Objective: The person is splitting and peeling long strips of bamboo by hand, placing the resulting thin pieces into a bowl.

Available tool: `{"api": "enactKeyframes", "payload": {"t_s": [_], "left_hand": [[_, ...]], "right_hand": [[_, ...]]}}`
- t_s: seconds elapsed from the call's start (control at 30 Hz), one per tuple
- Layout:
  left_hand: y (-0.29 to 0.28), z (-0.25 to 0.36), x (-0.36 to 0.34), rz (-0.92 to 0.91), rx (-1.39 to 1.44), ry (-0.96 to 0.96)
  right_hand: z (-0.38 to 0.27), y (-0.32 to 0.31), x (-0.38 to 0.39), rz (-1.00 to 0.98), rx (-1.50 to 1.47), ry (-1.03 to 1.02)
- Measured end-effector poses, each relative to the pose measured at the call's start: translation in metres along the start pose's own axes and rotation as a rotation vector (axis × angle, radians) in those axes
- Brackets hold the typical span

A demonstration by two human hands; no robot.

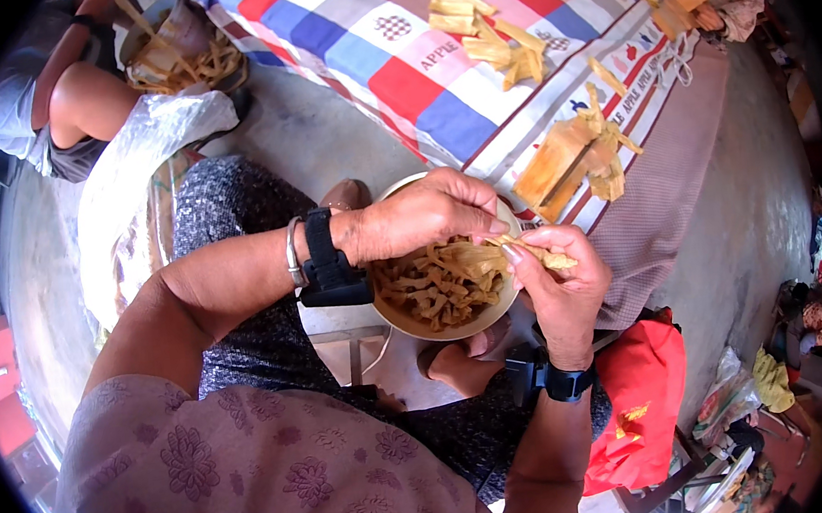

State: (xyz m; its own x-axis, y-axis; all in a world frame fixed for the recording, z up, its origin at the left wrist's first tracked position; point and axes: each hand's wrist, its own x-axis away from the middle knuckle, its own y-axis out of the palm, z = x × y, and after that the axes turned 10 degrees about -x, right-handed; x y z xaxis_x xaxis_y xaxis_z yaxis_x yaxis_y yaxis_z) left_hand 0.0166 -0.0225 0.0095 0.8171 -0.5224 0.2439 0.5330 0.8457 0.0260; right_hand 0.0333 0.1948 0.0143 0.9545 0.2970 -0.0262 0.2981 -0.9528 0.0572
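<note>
My left hand [432, 217] and my right hand [564, 282] meet over the right rim of a pale round bowl [449, 334]. Between them is a pale yellow, fibrous strip [550, 256] that looks like dried bamboo shoot. The left thumb and forefinger pinch its left end; the fingers of the right hand close around its other end. Many thin torn strips [439, 293] of the same yellow-brown material fill the bowl below. My left forearm covers part of the bowl's left side.
A checked cloth [332, 29] covers a raised surface ahead, bearing larger yellow pieces [490, 39] and a brown block [555, 168]. A red bag [643, 393] hangs at my right. Beyond a clear plastic bag [122, 199], another person [89, 99] sits by a container of strips [204, 69].
</note>
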Motion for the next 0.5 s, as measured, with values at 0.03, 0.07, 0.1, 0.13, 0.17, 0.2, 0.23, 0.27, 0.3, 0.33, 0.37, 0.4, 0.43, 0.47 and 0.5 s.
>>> {"api": "enactKeyframes", "payload": {"t_s": [0.03,0.07,0.1,0.13,0.17,0.2,0.23,0.27,0.3,0.33,0.37,0.4,0.43,0.47,0.5], "left_hand": [[0.0,0.002,0.0,0.005,0.019,-0.009],[0.001,0.005,0.001,0.009,0.039,-0.017],[0.002,0.007,0.001,0.014,0.058,-0.025],[0.001,0.007,-0.001,0.041,0.137,-0.029],[0.0,0.008,0.0,0.049,0.134,-0.035],[0.0,0.012,0.002,0.057,0.13,-0.041],[0.0,0.015,0.002,0.064,0.123,-0.045],[-0.001,0.017,0.001,0.044,0.119,0.005],[-0.005,0.02,0.0,0.047,0.072,0.001],[-0.009,0.022,-0.001,0.052,0.029,-0.007],[-0.013,0.024,-0.003,0.057,-0.014,-0.016],[-0.016,0.02,-0.01,0.12,-0.031,-0.005],[-0.02,0.022,-0.016,0.135,-0.035,0.014],[-0.022,0.024,-0.022,0.15,-0.038,0.033],[-0.025,0.027,-0.03,0.164,-0.041,0.053]], "right_hand": [[-0.001,0.0,0.0,0.005,-0.01,-0.001],[-0.002,0.0,0.0,0.011,-0.02,-0.003],[-0.004,0.0,0.0,0.034,-0.058,-0.002],[-0.008,-0.001,0.0,0.054,-0.093,-0.003],[-0.011,-0.001,0.0,0.075,-0.129,-0.005],[-0.016,0.001,0.001,0.085,-0.138,0.03],[-0.017,-0.001,0.0,0.089,-0.154,0.035],[-0.017,-0.003,-0.001,0.093,-0.171,0.04],[-0.016,-0.005,-0.002,0.096,-0.189,0.046],[-0.015,-0.011,-0.002,0.123,-0.205,0.051],[-0.013,-0.016,-0.006,0.154,-0.216,0.05],[-0.011,-0.022,-0.01,0.184,-0.228,0.05],[-0.009,-0.025,-0.014,0.216,-0.242,0.054],[-0.008,-0.028,-0.019,0.223,-0.307,0.063],[-0.006,-0.032,-0.025,0.24,-0.309,0.054]]}}
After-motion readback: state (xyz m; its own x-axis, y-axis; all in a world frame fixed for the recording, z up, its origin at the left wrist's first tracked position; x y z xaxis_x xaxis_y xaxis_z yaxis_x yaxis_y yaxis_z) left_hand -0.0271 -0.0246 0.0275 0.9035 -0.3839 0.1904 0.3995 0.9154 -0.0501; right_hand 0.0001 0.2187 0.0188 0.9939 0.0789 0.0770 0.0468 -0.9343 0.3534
